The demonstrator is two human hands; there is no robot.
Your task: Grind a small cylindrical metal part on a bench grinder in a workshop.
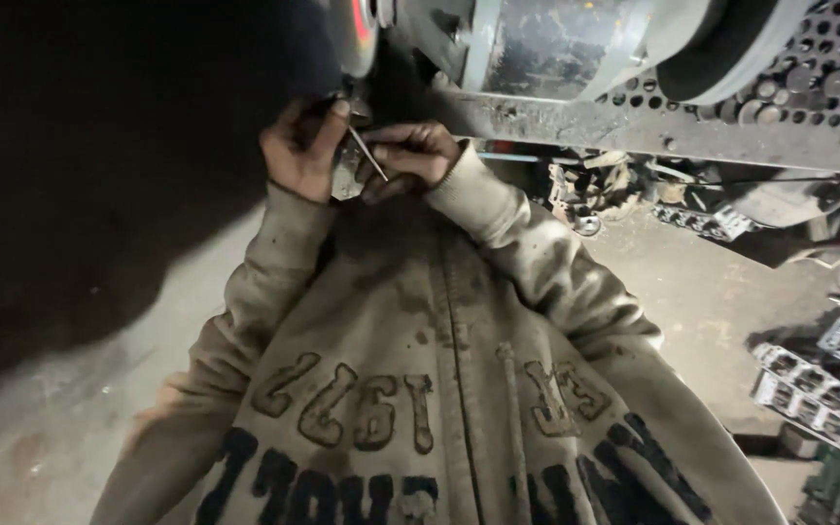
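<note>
Both hands are jammed up close together under the machine. The left hand is curled around a small greyish metal part, fingers wrapped over the top of it, and the right hand is pinched shut on a thin metal rod, some kind of pin or pick, that slants down between the two hands with its tip right at that part. So the part sits between the palms, held up near the underside of the machine, just below a round grey disc with a red centre.

What could go wrong, as a guess: that rod is skinny and the grip on it is just fingertips, so if it slips off the part it likely jabs straight into the left palm, since they're basically touching. It's also really dark in that corner, so the person probably can't see the tip well. If the small part gets dropped it's heading for the dirty concrete floor, or the scrap pile under the perforated steel plate. The baggy, grimy hoodie sleeves sit close to the machine parts too, so a snag looks possible.
</note>
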